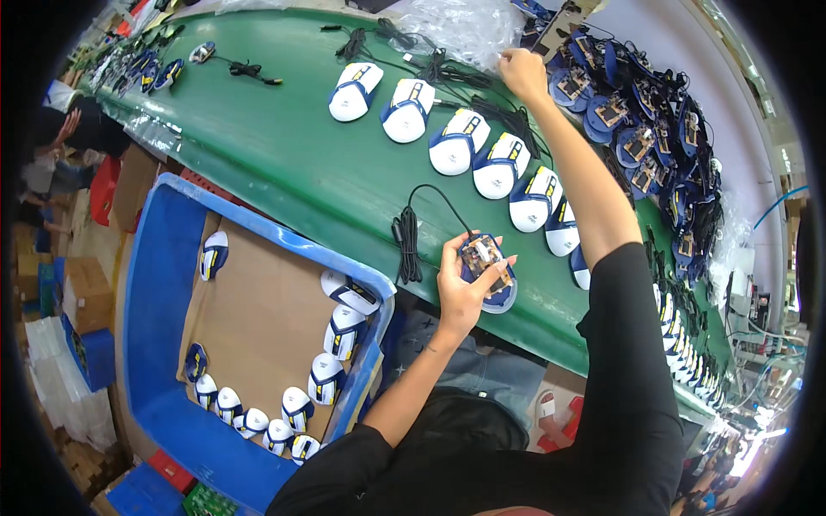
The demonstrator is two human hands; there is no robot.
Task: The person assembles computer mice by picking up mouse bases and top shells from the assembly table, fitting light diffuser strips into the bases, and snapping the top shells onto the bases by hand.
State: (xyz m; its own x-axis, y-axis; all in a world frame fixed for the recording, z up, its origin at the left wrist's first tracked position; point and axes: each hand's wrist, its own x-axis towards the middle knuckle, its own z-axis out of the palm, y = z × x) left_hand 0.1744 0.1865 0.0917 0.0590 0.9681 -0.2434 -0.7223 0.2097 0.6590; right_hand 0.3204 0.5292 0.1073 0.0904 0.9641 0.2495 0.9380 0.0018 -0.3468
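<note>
Green conveyor-style table [292, 163] runs diagonally from upper left to lower right of the frame, with other workers' stations at the far edges. A row of assembled white-and-blue mice [469, 142] lies along its centre; open blue mouse bases [637, 129] with exposed boards crowd the upper right. A blue crate [163, 284] at lower left, lined with cardboard, holds loose white-and-blue shells [327, 378].

Left hand [460, 288], centre frame, grips an open mouse base [486, 267] with circuit board showing, fingers curled around its sides and thumb against the near edge; its bundled black cable [406, 245] trails onto the table. Right hand [522, 73], upper centre, reaches to the clear plastic bags [456, 26], fingers bunched together; what they pinch cannot be told.

Judgement: keep the base level and the cable clear of the neighbouring mice.
</note>
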